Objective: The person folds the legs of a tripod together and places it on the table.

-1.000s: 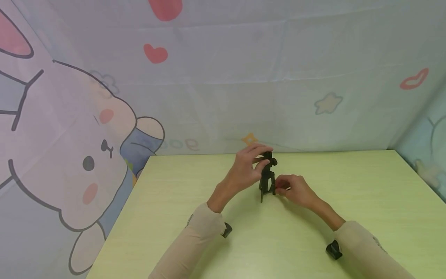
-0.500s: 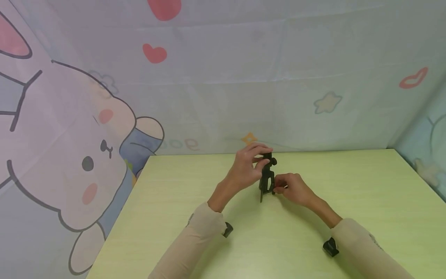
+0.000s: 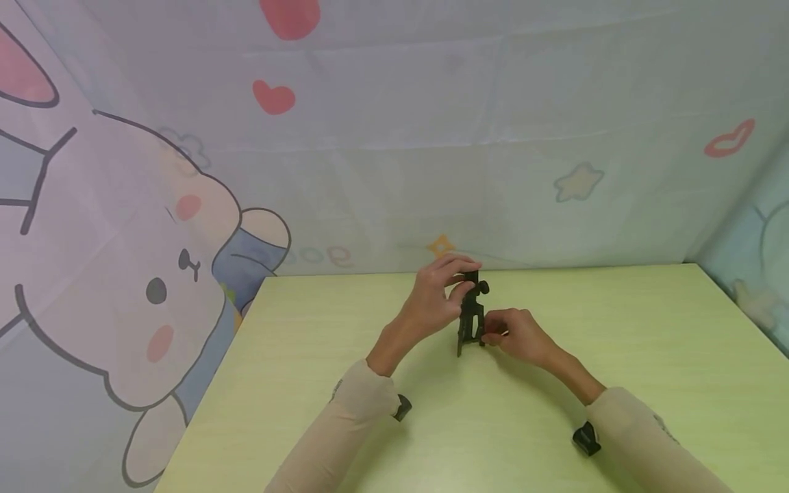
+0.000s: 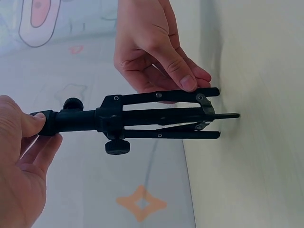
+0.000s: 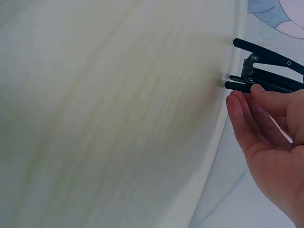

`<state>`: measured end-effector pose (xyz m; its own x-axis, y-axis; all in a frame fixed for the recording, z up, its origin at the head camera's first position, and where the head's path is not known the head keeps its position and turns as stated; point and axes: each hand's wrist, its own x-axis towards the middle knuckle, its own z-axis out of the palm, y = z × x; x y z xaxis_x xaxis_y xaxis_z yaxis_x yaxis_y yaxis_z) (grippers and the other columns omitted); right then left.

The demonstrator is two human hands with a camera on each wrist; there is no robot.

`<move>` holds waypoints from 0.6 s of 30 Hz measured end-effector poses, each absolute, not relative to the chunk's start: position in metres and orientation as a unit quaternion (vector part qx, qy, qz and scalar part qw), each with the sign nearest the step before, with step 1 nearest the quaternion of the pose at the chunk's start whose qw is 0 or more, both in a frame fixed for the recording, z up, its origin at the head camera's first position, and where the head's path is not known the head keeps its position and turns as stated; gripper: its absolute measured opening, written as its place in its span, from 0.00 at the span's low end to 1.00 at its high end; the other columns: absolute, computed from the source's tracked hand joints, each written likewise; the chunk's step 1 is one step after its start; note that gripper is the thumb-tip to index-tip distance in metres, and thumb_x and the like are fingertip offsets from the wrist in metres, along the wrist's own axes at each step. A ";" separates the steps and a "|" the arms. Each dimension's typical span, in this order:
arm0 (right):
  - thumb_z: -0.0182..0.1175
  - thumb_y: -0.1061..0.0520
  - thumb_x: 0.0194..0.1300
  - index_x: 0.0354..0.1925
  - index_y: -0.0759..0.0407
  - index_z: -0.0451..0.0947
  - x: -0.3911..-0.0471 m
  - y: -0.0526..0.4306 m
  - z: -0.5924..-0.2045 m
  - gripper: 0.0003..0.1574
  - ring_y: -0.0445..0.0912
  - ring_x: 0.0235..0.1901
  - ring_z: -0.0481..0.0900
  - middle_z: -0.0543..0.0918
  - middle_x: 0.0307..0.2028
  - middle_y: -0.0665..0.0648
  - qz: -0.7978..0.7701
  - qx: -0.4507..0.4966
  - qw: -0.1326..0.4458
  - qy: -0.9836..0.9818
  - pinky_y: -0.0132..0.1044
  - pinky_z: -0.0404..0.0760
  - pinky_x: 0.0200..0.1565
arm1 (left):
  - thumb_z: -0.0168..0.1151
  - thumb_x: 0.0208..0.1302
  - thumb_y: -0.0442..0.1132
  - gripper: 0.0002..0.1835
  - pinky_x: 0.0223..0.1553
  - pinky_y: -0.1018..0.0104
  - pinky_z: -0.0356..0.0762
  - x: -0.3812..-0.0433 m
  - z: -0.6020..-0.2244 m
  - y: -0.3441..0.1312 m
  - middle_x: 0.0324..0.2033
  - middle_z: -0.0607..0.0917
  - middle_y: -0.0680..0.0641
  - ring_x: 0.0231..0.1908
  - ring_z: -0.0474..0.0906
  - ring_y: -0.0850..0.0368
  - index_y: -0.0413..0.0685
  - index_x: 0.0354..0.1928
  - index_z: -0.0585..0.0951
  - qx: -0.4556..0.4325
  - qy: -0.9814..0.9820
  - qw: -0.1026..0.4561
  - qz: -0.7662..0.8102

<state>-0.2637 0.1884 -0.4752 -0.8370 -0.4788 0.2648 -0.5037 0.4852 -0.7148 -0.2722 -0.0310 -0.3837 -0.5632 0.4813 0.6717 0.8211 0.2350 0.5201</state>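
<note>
A small black tripod is upright over the table, its legs close together around the centre column. My left hand pinches its top between thumb and fingers. Low down on one leg, near the foot, my right hand has a pinch grip, seen closely in the right wrist view, where the tripod leg opposite stands a little apart. Two round knobs show in the left wrist view, an upper knob and a lower knob. Whether the feet touch the tabletop I cannot tell.
The pale yellow-green table runs back to a wall cloth printed with hearts, stars and a cartoon rabbit. A black wrist mount sits below my right sleeve, and a similar mount below my left sleeve.
My right hand has shifted slightly left along with the tripod leg. The tripod's lower end has edged a little left. My left hand keeps its hold on the top, nearly still.
</note>
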 end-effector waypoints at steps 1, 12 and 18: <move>0.68 0.70 0.65 0.34 0.61 0.85 -0.263 0.189 -0.475 0.06 0.47 0.34 0.88 0.89 0.30 0.54 0.420 0.287 0.015 -0.861 0.36 0.88 0.36 | 0.65 0.68 0.22 0.15 0.52 0.76 0.82 -0.272 -0.384 -0.031 0.53 0.84 0.41 0.52 0.83 0.48 0.34 0.55 0.84 -0.427 -0.765 0.199 -0.439; 0.70 0.68 0.65 0.33 0.60 0.84 -0.262 0.185 -0.479 0.05 0.42 0.33 0.87 0.88 0.30 0.51 0.425 0.304 0.004 -0.853 0.35 0.88 0.36 | 0.72 0.66 0.30 0.11 0.44 0.68 0.87 -0.272 -0.388 -0.031 0.45 0.79 0.43 0.42 0.80 0.50 0.38 0.49 0.87 -0.417 -0.758 0.270 -0.424; 0.70 0.67 0.65 0.35 0.60 0.85 -0.259 0.185 -0.478 0.04 0.41 0.34 0.87 0.89 0.31 0.49 0.426 0.308 -0.013 -0.851 0.34 0.88 0.37 | 0.70 0.66 0.26 0.10 0.46 0.72 0.86 -0.270 -0.384 -0.032 0.45 0.81 0.43 0.41 0.82 0.51 0.36 0.48 0.86 -0.428 -0.752 0.260 -0.429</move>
<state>-0.2591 0.1852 -0.4779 -0.8093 -0.5362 0.2398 -0.5133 0.4471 -0.7326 -0.2703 -0.0319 -0.3840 -0.4991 0.4208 0.7575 0.8662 0.2657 0.4231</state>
